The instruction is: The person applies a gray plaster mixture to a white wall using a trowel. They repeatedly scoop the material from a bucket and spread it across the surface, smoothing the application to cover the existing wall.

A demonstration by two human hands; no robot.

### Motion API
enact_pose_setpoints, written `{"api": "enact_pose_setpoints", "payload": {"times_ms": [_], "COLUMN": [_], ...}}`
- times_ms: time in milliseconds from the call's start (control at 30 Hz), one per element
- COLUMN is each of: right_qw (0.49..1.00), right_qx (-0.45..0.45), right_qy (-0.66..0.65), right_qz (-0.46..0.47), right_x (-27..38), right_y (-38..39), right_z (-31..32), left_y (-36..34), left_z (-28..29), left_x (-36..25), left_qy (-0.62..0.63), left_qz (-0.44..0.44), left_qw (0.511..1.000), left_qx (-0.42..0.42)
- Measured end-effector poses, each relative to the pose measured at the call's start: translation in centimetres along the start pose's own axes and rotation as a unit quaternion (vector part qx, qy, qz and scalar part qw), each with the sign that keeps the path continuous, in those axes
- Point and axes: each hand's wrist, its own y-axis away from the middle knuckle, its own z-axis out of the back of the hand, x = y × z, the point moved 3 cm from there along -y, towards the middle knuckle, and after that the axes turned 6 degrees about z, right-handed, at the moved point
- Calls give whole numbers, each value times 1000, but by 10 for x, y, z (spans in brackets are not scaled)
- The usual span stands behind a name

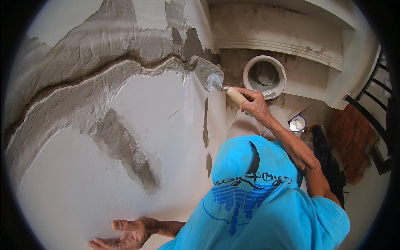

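My right hand [257, 106] is wrapped round the wooden handle of a trowel [213, 80]. Its mortar-smeared blade lies at the wall, by the right end of a long crack [104, 66]. Wet-looking grey mortar [83, 98] borders this crack above and below. Lower down, a separate grey patch [129, 154] slants across the white wall [166, 125]. At the bottom left, my left hand [131, 234] is open, thumb and fingers apart, with nothing in it. It is close to the wall; whether it touches cannot be told.
Just beyond my right hand stands a round white bucket [282, 79] with grey mortar inside. Stained ledges [275, 46] rise behind it. A small open tin [297, 123] with white contents, a dark bundle [323, 150], a black metal railing [368, 111] and reddish-brown boards or tiles [352, 137] lie to the right.
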Motion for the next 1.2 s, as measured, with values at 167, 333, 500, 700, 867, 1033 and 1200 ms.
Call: {"api": "enact_pose_setpoints", "payload": {"times_ms": [167, 333, 500, 700, 867, 1033, 1200], "right_qw": [1000, 995, 985, 961, 942, 936, 941], "right_qx": [-10, -36, -65, -96, -91, -66, -63], "right_qy": [20, 38, 97, 172, 242, 243, 228], "right_qz": [14, 79, 129, 196, 216, 245, 242], "right_x": [4, 11, 6, 4, -1, -2, -14], "right_y": [-3, -2, -1, 0, 8, 14, 14], "right_z": [-7, -19, -32, -53, -76, -102, -113], "left_y": [2, 5, 5, 8, 8, 11, 16], "left_z": [4, 7, 9, 9, 7, 10, 9], "left_x": [4, 11, 13, 17, 19, 26, 27], "left_qy": [5, 2, -2, -4, -4, -15, -16], "left_qz": [-2, -1, -9, -14, -20, -23, -26], "left_qw": [1000, 1000, 1000, 1000, 1000, 999, 999], "left_qx": [-3, -2, 2, 5, 16, 22, 28]}}
